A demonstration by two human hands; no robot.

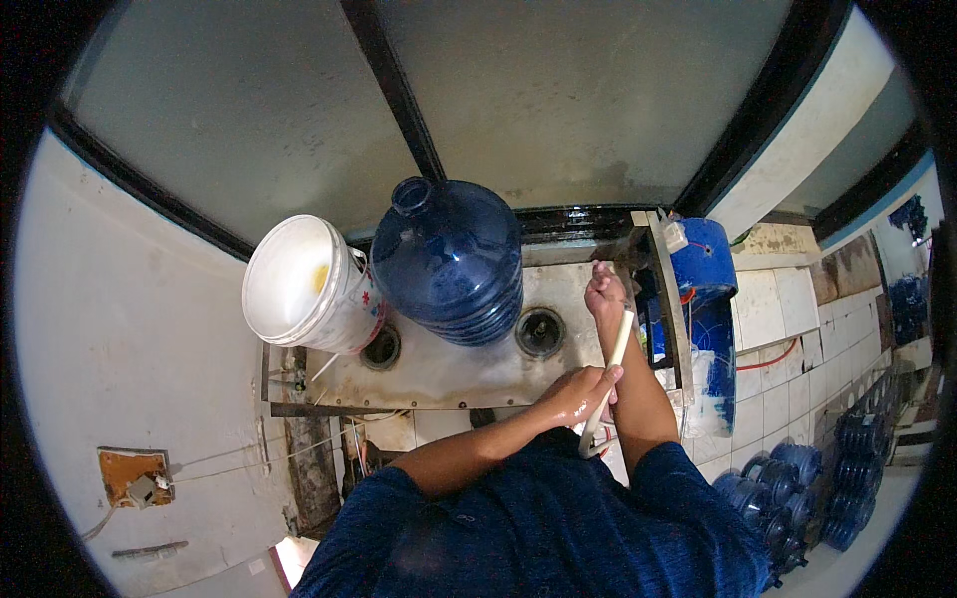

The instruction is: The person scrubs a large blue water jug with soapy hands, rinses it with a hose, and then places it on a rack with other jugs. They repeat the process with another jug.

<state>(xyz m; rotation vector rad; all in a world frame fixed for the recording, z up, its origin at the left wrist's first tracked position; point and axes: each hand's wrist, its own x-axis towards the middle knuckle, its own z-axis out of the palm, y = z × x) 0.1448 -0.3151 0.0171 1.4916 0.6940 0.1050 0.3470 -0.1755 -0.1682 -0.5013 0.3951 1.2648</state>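
Observation:
My left hand [587, 395] grips a cream-coloured hose [622, 340], whose upper end points away from me alongside my right forearm. What looks like clear water shows at the hose's mouth, beside my right wrist. My right hand [604, 290] reaches over the right part of a stained metal counter [448, 385]; its fingers are drawn together, and I see nothing in them. Left of it stands a large blue water jug [448, 261], uncapped and leaning, with its neck towards the upper left. Beside the jug, a white plastic bucket [288, 280] tilts with its mouth towards me, a yellow patch inside.
Two dark round fittings, a left one [381, 347] and a right one [540, 333], are set in the counter. A metal frame post [673, 321] and a blue drum [703, 258] stand at right. Several blue jugs [777, 486] lie stacked at lower right. Dark-framed glass panels [568, 105] rise behind.

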